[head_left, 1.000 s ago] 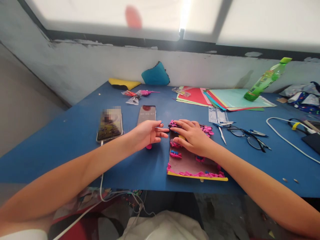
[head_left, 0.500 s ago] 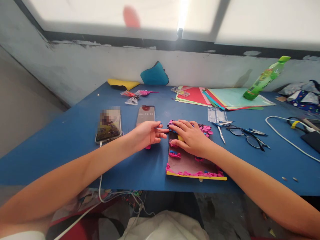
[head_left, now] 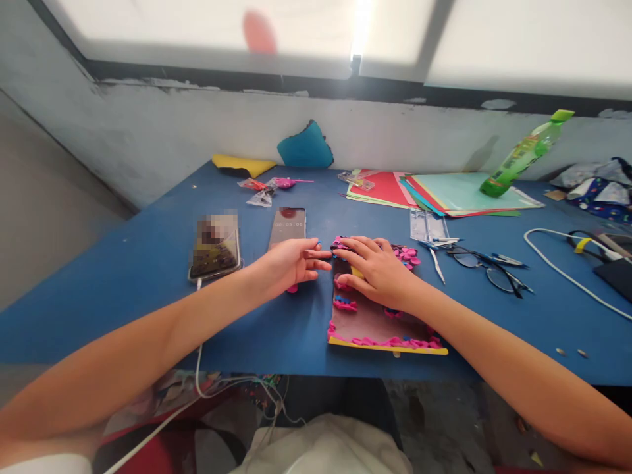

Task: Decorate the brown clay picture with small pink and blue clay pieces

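My left hand (head_left: pixel 299 264) hovers beside the board's left edge, its thumb and a finger closed on a small blue piece (head_left: pixel 318 244) that looks like modelling clay. Its other fingers stretch toward the board. Beneath that hand shows a pink lump (head_left: pixel 292 288); whether the hand touches it, I cannot tell. My right hand (head_left: pixel 378 271) lies flat with fingers apart on the brown board (head_left: pixel 375 324), covering much of its upper part. Pink and blue clay-like shapes (head_left: pixel 406 257) decorate the board, and a yellow strip (head_left: pixel 390 347) runs along its near edge.
Two phones, one showing a timer (head_left: pixel 289 222) and one on a cable (head_left: pixel 216 247), lie to the left. Glasses (head_left: pixel 488 268) and pens (head_left: pixel 435 263) lie right of the board. Behind are coloured sheets (head_left: pixel 380 187), a tilted green bottle (head_left: pixel 523 155) and small packets (head_left: pixel 261 194).
My left hand's outstretched fingers have shifted very slightly. My right hand and the board stay in place.
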